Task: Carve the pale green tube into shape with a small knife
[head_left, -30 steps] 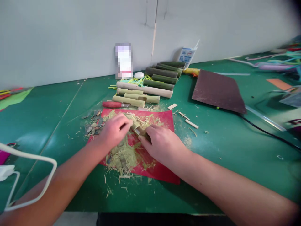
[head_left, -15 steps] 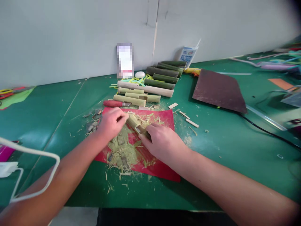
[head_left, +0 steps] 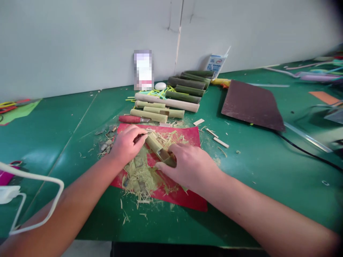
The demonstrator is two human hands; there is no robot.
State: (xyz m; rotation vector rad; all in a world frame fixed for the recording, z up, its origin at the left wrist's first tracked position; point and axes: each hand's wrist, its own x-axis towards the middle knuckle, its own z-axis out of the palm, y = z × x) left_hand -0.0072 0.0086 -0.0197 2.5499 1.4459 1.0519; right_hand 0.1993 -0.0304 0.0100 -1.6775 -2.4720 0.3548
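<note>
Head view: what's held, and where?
Right hand straddles near end of bamboo tube; left hand is by its far end. Whether either grips can't be told.

Head-worn view, facing forward, angled down

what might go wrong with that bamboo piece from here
The red-handled knife lies just beyond the left hand, so a forward slip might meet its blade. The bamboo piece is over loose shavings and could shift if the right hand at its near end slips. Shavings might spill off the red sheet; some lie past its edge.
</note>
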